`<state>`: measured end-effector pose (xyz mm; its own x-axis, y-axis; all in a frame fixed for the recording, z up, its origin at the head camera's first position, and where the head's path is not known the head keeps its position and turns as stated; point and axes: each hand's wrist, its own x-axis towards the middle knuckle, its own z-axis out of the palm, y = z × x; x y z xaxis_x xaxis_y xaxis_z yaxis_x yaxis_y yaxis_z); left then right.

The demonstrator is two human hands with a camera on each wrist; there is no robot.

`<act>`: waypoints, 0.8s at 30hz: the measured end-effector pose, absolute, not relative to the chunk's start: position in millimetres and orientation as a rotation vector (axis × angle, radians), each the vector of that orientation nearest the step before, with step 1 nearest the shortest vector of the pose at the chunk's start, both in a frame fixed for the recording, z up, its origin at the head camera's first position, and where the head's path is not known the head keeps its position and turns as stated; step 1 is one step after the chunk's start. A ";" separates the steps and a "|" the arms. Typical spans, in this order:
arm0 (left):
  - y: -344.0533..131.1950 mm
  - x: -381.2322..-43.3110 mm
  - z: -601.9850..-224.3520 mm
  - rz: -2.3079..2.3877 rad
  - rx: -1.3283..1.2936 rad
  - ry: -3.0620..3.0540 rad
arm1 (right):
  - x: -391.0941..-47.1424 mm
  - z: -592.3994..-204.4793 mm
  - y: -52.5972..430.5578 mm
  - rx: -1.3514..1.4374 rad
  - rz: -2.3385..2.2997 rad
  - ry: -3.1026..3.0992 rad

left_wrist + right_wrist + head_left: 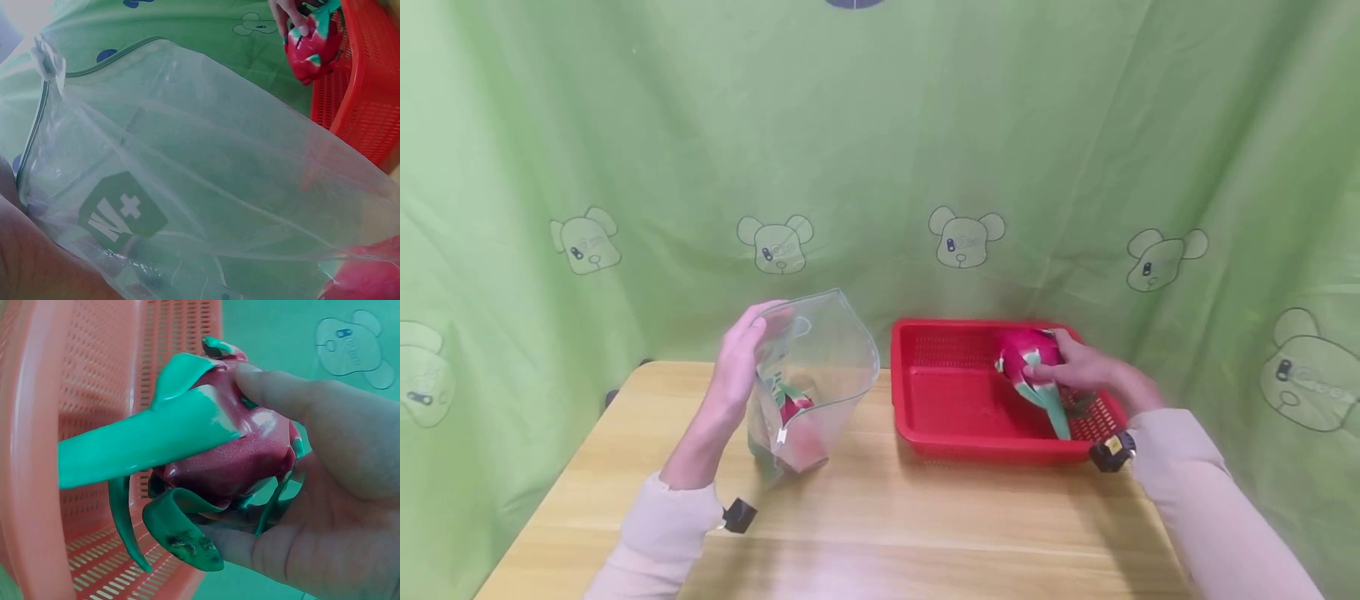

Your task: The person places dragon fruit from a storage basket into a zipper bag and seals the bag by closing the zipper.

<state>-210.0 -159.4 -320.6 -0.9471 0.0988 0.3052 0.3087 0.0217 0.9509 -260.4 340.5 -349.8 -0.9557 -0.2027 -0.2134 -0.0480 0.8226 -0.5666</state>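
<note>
My right hand (1071, 367) grips a dragon fruit (1030, 354), pink-red with long green scales, over the right part of a red plastic basket (917, 433). In the right wrist view, thumb and fingers wrap round the dragon fruit (231, 450), and one long scale points at the basket's wall. On the left, my left hand (737, 358) holds a translucent zip bag (842, 350) by its rim, its mouth spread wide. Inside that bag, low down, lies another red fruit with green tips (793, 406). The left wrist view shows a green printed label (122, 212) on the bag.
A light wooden table (880, 533) bears the bag and the basket. Right behind it hangs a green curtain (880, 167) printed with bear heads. The basket has perforated walls and a raised rim.
</note>
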 end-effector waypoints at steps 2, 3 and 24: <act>-161.2 -209.3 -322.0 -2.054 -0.414 -2.139 | -257.8 -348.0 337.9 -0.192 -0.871 2.742; -161.8 -208.9 -322.3 -2.057 -0.409 -2.139 | -256.4 -347.0 337.1 -0.195 -0.888 2.742; -162.1 -211.4 -322.7 -2.053 -0.412 -2.120 | -229.0 -341.7 330.4 -0.100 -1.341 2.881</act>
